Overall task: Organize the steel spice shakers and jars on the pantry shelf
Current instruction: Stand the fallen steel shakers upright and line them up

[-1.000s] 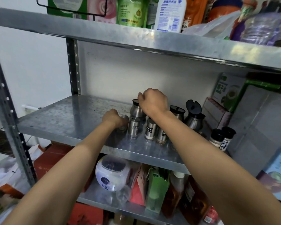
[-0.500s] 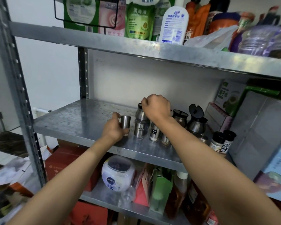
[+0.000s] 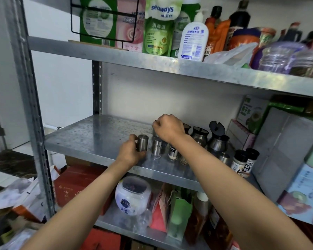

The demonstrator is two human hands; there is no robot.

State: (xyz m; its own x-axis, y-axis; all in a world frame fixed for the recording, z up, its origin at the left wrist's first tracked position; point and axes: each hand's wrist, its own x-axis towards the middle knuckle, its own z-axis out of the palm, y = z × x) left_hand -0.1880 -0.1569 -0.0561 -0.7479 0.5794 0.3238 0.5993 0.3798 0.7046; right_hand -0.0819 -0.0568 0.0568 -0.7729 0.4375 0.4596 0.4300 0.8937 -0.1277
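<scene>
Steel shakers and jars crowd the middle of the pantry shelf, near its front edge. My left hand is wrapped around the plain steel shaker, upright at the left end of the front row, just beside the labelled shaker. My right hand is curled over the top of a jar behind them; what it grips is hidden, though it seems to pinch the lid. To do this well, I should keep the shaker vertical, slide it rather than lift it, and line it up evenly with its neighbour without knocking the row.
</scene>
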